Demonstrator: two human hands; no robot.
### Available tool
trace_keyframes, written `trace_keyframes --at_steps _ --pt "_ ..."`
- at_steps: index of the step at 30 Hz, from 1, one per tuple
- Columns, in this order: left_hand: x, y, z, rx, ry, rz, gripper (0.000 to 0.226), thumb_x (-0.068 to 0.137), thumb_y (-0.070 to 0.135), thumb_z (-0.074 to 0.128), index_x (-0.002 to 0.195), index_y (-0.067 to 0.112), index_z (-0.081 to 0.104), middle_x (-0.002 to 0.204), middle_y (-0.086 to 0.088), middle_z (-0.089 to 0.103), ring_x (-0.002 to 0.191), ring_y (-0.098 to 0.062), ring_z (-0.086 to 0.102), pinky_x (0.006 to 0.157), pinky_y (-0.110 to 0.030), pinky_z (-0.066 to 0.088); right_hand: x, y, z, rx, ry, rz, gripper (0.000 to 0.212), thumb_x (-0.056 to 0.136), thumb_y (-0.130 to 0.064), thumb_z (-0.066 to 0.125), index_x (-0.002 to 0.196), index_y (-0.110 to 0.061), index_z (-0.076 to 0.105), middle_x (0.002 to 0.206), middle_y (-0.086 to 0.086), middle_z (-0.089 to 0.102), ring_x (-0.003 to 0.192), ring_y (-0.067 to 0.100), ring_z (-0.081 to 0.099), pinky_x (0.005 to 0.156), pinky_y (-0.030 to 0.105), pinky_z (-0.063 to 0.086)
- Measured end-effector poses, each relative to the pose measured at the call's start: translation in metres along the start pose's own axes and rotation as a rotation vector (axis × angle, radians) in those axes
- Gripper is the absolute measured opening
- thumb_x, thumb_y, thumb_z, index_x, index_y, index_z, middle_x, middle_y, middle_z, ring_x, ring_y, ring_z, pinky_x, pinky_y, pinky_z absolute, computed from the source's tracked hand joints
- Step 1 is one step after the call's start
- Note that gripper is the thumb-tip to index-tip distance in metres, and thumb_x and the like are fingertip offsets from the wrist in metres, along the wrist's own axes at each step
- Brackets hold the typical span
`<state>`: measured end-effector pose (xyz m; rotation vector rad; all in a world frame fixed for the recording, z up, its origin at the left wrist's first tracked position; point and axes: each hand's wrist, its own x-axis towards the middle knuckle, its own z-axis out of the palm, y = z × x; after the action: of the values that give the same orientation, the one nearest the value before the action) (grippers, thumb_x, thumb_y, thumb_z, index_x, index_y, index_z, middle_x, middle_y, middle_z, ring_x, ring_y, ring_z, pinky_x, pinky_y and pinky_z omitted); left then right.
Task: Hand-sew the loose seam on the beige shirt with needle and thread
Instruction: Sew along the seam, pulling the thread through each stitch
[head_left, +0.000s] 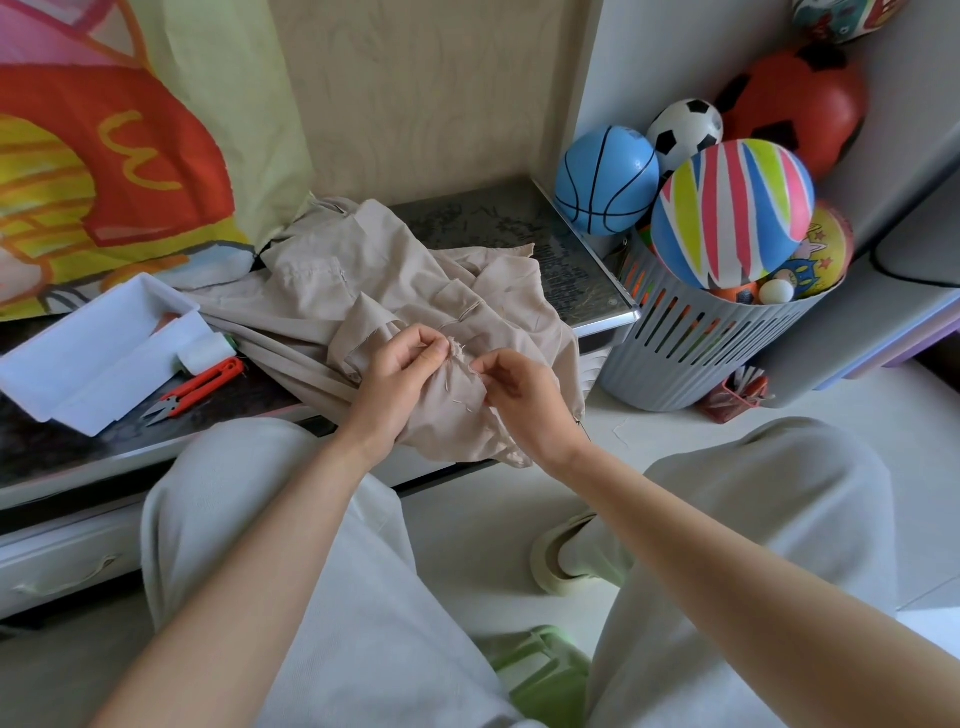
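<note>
The beige shirt (332, 291) lies crumpled on the low dark table (498, 223), its near edge hanging over the table front. My left hand (400, 379) pinches a frayed fold of the shirt between thumb and fingers. Just to the right, my right hand (519, 395) pinches the cloth along a line of pale stitches. The needle is too small to make out; a thin thread shows by the fingertips.
A white plastic tray (98, 353) sits at the table's left with red thread snips (200, 387) beside it. A grey slatted basket (696, 343) full of balls stands to the right on the floor. My knees and green slippers are below.
</note>
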<state>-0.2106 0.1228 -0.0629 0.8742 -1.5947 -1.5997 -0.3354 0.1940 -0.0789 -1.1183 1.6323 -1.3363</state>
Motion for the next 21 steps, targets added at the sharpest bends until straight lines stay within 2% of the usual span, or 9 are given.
trace_keyframes --at_steps 2,6,9,12,14,17,19,21 --pt "0.0004 0.0001 -0.0006 -0.033 -0.004 -0.033 0.025 0.098 0.009 0.046 0.075 0.016 0.053 0.064 0.010 0.052 0.064 -0.003 0.046 0.064 -0.016 0.039 0.0005 0.0009 0.0007 0.033 -0.013 0.008 0.028 0.093 0.004 0.049 0.081 -0.019 0.058 0.078 -0.010 0.062 0.070 -0.006 0.057 0.070 0.013 0.046" --pt "0.0016 -0.0009 -0.0012 -0.070 -0.013 -0.072 0.027 0.098 0.008 0.044 0.073 0.015 0.051 0.067 0.002 0.050 0.066 -0.008 0.045 0.064 -0.021 0.037 0.0003 0.0021 0.0020 0.091 -0.036 0.036 0.031 0.095 0.003 0.046 0.079 -0.021 0.058 0.072 -0.008 0.059 0.060 -0.005 0.052 0.060 0.013 0.042" --pt "0.0019 -0.0019 -0.0020 -0.041 -0.031 -0.078 0.026 0.098 0.010 0.045 0.074 0.016 0.052 0.063 0.007 0.053 0.063 -0.005 0.047 0.061 -0.018 0.039 0.0009 0.0016 0.0020 0.102 -0.056 0.047 0.026 0.096 0.004 0.044 0.084 -0.015 0.058 0.073 -0.007 0.058 0.056 -0.006 0.050 0.055 0.010 0.038" --pt "0.0010 -0.0025 -0.0003 0.020 -0.061 -0.080 0.023 0.098 0.010 0.046 0.077 0.015 0.053 0.063 0.010 0.059 0.061 -0.001 0.053 0.061 -0.015 0.042 0.0019 0.0021 0.0035 0.084 -0.071 0.045 0.029 0.094 0.008 0.042 0.086 -0.014 0.059 0.079 -0.008 0.061 0.068 -0.007 0.055 0.066 0.010 0.042" --pt "-0.0001 -0.0029 0.0015 0.039 -0.071 -0.080 0.020 0.098 0.009 0.047 0.079 0.013 0.054 0.066 0.010 0.064 0.063 0.002 0.057 0.062 -0.012 0.044 0.0026 0.0045 0.0057 0.041 -0.065 0.030 0.036 0.092 0.009 0.042 0.081 -0.021 0.060 0.080 -0.010 0.064 0.078 0.000 0.058 0.076 0.018 0.044" --pt "0.0007 -0.0042 0.0011 0.047 -0.043 -0.084 0.018 0.097 0.012 0.049 0.081 0.013 0.056 0.072 0.005 0.064 0.064 0.002 0.057 0.063 -0.011 0.044 0.0033 0.0080 0.0085 0.040 -0.036 0.041 0.035 0.091 0.008 0.041 0.082 -0.021 0.059 0.079 -0.009 0.064 0.079 0.006 0.058 0.078 0.024 0.044" --pt "0.0009 -0.0063 0.0012 0.060 -0.035 -0.094 0.017 0.097 0.012 0.050 0.081 0.015 0.057 0.074 0.002 0.062 0.065 0.003 0.056 0.065 -0.011 0.043 0.0023 0.0081 0.0081 0.046 -0.029 0.054 0.032 0.091 0.009 0.040 0.084 -0.017 0.058 0.074 -0.012 0.063 0.074 0.002 0.056 0.073 0.019 0.043" --pt "0.0017 -0.0062 0.0010 0.068 -0.027 -0.110 0.018 0.097 0.011 0.049 0.082 0.015 0.057 0.076 0.003 0.059 0.068 0.003 0.054 0.068 -0.012 0.041 0.0013 0.0047 0.0065 0.064 -0.021 0.054 0.032 0.093 0.008 0.040 0.081 -0.016 0.056 0.063 -0.016 0.059 0.059 -0.006 0.052 0.061 0.010 0.039"
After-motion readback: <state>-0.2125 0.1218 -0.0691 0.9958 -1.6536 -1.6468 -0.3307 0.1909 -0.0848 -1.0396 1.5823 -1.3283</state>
